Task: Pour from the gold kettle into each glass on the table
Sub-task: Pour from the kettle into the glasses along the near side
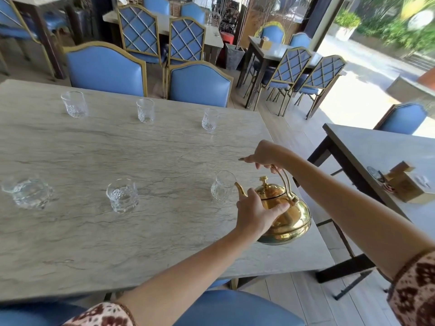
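Note:
A gold kettle (pixel 288 220) is tilted above the table's near right part, its spout (pixel 240 188) at the rim of the nearest right glass (pixel 221 185). My right hand (pixel 266 155) grips the top of the kettle's arched handle. My left hand (pixel 256 214) rests against the kettle's body near the lid, thumb along its side. Several clear glasses stand on the grey marble-look table (pixel 117 231): a near middle glass (pixel 122 194), a near left glass (pixel 28 190), and far ones (pixel 74 104), (pixel 145 110), (pixel 209 119).
Blue chairs with gold frames (pixel 106 67), (pixel 200 83) line the table's far side, and another blue chair (pixel 235 307) is right below me. A second table (pixel 388 149) with a wooden box holder (pixel 404 182) stands to the right across a narrow aisle.

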